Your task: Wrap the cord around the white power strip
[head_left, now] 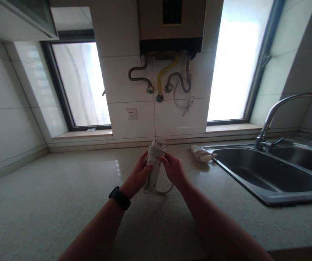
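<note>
The left hand grips a long white plastic power strip along its left side, above the pale speckled stone surface. The right hand pinches at the white cord coiled around the strip's upper part. Whether the strip's lower end touches down is hard to tell. A crumpled white packet lies beside the grey metal double sink.

The right window glares white, the left window glows softer; the counter lies dim, edges stretched.
</note>
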`<state>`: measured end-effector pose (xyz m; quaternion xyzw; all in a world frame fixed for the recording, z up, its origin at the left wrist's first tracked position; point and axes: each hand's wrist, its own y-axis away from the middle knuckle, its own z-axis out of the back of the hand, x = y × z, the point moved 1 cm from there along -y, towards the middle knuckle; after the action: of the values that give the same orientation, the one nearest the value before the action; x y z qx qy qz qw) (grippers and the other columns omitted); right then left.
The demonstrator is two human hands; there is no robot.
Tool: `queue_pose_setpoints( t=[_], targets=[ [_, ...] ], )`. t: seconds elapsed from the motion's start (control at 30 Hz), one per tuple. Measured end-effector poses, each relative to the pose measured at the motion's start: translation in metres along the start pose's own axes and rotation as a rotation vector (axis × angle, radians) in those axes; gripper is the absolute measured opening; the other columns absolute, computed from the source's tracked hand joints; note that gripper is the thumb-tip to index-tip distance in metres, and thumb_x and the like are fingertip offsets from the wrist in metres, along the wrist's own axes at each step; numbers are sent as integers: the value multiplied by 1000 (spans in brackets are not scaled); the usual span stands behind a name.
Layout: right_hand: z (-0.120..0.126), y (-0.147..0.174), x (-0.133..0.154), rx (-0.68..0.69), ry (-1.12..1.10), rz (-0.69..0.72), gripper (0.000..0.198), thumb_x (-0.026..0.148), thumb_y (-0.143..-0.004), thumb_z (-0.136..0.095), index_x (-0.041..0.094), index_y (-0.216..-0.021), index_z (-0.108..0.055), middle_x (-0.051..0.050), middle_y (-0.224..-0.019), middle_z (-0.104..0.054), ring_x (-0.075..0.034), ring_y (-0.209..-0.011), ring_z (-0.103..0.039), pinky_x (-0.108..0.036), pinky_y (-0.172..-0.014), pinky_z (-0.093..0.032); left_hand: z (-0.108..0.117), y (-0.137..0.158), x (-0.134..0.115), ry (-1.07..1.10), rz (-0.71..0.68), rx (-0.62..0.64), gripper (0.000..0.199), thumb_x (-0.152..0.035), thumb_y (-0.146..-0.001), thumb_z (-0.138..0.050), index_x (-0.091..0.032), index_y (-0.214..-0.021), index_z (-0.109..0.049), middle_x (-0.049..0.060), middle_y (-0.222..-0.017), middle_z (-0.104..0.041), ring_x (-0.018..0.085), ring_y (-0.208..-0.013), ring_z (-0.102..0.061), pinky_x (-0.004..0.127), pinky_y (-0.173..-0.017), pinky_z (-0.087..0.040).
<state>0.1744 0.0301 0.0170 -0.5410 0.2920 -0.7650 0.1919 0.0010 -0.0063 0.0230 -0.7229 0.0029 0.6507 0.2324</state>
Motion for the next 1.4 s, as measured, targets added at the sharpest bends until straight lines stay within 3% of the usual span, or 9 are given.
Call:
queue_pose_setpoints(
  t=[0.13,0.33,0.5,0.77,0.83,0.9,1.0,1.1,1.4],
  targets=[
    [0,1,0,-38,54,-34,37,48,-89,-61,22,-112,-73,-7,-98,-77,-26,-88,-71,-35,-77,-51,2,-2,10,-286,-82,-104,84,-42,-88,-60,-28,-154,-9,17,-140,-46,21,-103,-63,39,-86,-52],
    [-9,7,2,-79,19,-89,38,51,-83,-69,23,-108,-75,-9,-100,-77,-28,-93,-72,-39,-84,-53,-8,2,18,-871,-228,-203,116,-40,-69,-79,-20,-157,-6,20,-146,-40,36,-130,-47,52,-106,-39],
    [-15,9,10,-50,-68,-124,35,48,-82,-70,22,-105,-76,-8,-96,-77,-27,-89,-73,-38,-81,-54,-14,8,12,-1016,-130,-348,96,-26,-81,-63,-24,-158,-5,20,-141,-48,32,-103,-66,44,-86,-50],
    [-14,-4,0,144,-306,-28,37,40,-87,-64,21,-119,-72,-5,-106,-75,-25,-104,-67,-37,-91,-51,4,-1,7,-830,-208,-327,93,-23,-76,-64,-18,-156,-17,20,-145,-47,33,-129,-52,47,-104,-40],
    [-13,-5,-5,172,-366,-38,40,42,-87,-65,22,-121,-71,-5,-103,-74,-23,-96,-67,-33,-80,-53,7,-3,7,-749,-223,-319,90,-22,-76,-65,-17,-155,-22,19,-144,-48,31,-131,-49,47,-108,-36],
    [-12,-4,-8,199,-447,-108,47,46,-86,-65,22,-126,-68,-5,-98,-73,-16,-70,-64,-26,-57,-49,6,-4,5,-670,-234,-306,88,-21,-76,-65,-17,-154,-24,18,-142,-52,29,-129,-50,47,-109,-35],
    [-11,-1,-10,273,-623,-241,57,49,-85,-65,25,-137,-58,-4,-94,-71,-4,-42,-35,-20,-37,-27,2,-3,1,-532,-242,-279,85,-19,-77,-63,-18,-153,-26,14,-136,-57,27,-123,-54,44,-106,-38],
    [-9,0,-6,314,-729,-271,60,46,-84,-67,26,-139,-55,-2,-93,-69,-2,-42,-22,-20,-37,-20,-5,-1,-4,-382,-228,-234,79,-17,-78,-61,-20,-150,-31,10,-132,-60,24,-118,-57,39,-103,-40],
    [-4,-2,0,283,-694,-169,42,44,-87,-66,24,-123,-55,1,-85,-68,-2,-42,-27,-18,-37,-20,-10,0,-4,-212,-196,-110,80,-13,-78,-61,-21,-151,-29,11,-138,-57,25,-125,-54,40,-107,-36]
  ],
)
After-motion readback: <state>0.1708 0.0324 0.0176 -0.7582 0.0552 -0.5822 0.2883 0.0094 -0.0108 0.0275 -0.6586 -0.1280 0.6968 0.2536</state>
